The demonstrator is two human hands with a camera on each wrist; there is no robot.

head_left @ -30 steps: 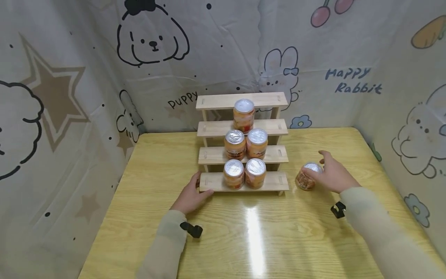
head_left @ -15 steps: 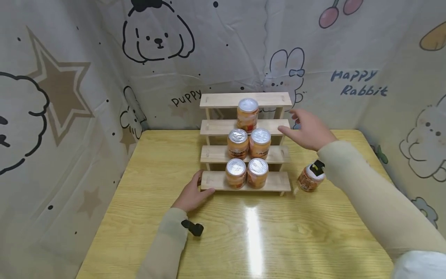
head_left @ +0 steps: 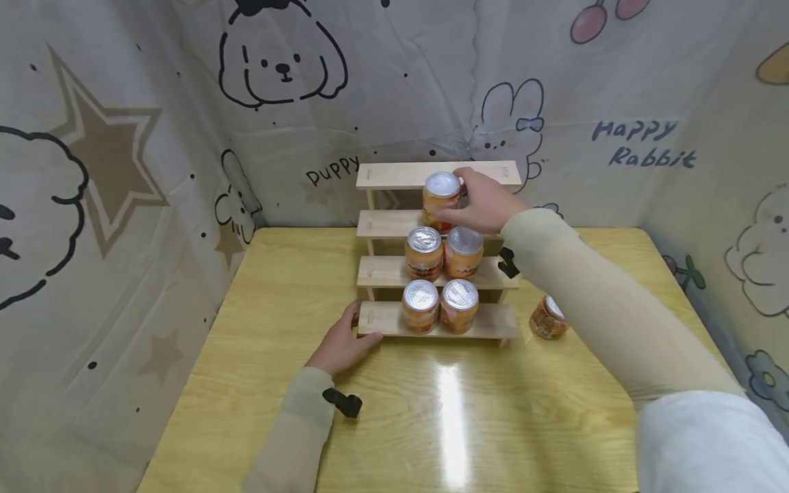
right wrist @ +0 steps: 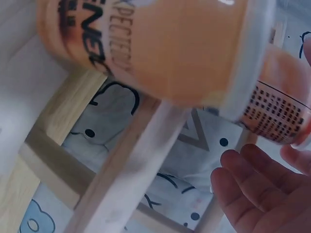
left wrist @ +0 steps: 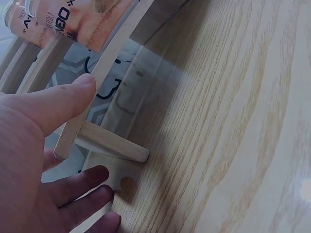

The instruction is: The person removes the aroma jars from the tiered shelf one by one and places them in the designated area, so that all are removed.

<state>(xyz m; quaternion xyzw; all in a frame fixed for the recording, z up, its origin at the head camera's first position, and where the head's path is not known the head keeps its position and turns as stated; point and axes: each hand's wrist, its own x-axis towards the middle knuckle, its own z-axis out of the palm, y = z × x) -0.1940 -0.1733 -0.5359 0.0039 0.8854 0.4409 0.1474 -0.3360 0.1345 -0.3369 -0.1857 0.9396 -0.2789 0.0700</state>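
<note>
On a wood-grain table (head_left: 246,383) amid printed cloth (head_left: 407,103), left hand (head_left: 340,344) pinches rack (head_left: 383,272), right hand (head_left: 485,204) pinches uppermost can (head_left: 435,201).

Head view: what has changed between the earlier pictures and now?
The right hand has moved up and leftward, away from the silver-lidded round orange can on the yellow wood-grain table, and is now around the topmost orange can. The left hand still holds the bottom-left end of the pale wooden tiered rack; all six cans kept their places.
</note>
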